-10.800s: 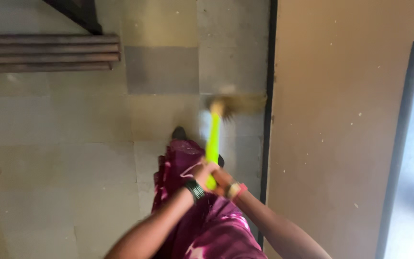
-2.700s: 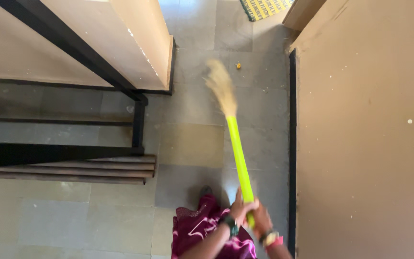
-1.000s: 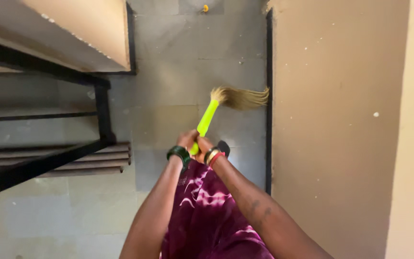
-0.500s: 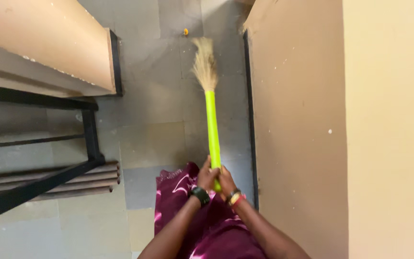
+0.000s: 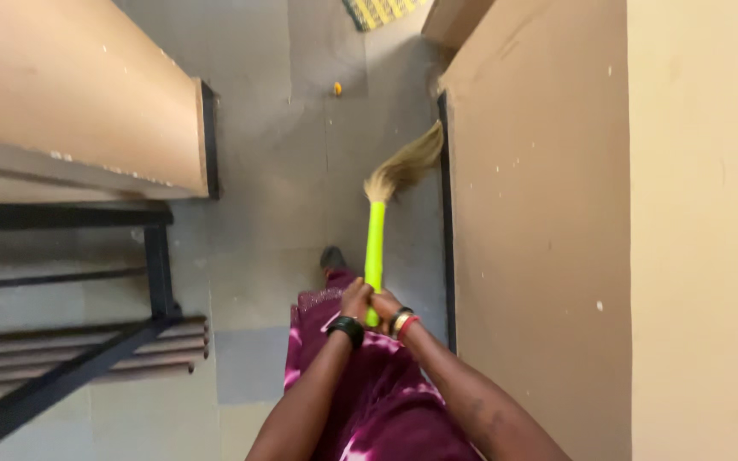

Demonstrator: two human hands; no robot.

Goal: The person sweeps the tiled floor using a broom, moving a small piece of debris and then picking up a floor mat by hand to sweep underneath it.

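Both hands are wrapping tightly around the near end of a bright green plastic-handled broom with straw bristles [image 5: 375, 248]: the left hand [image 5: 355, 299] beside the right hand [image 5: 383, 303], each grip closing on the handle. The bristles are bending against the grey tiled floor [image 5: 275, 196] along the brown wall [image 5: 531, 213], reaching into the edge, near a small yellow scrap [image 5: 336, 88].

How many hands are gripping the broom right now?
2. The left hand and the right hand sit side by side on the lower end of the broom with the green handle, its straw head against the wall's base.
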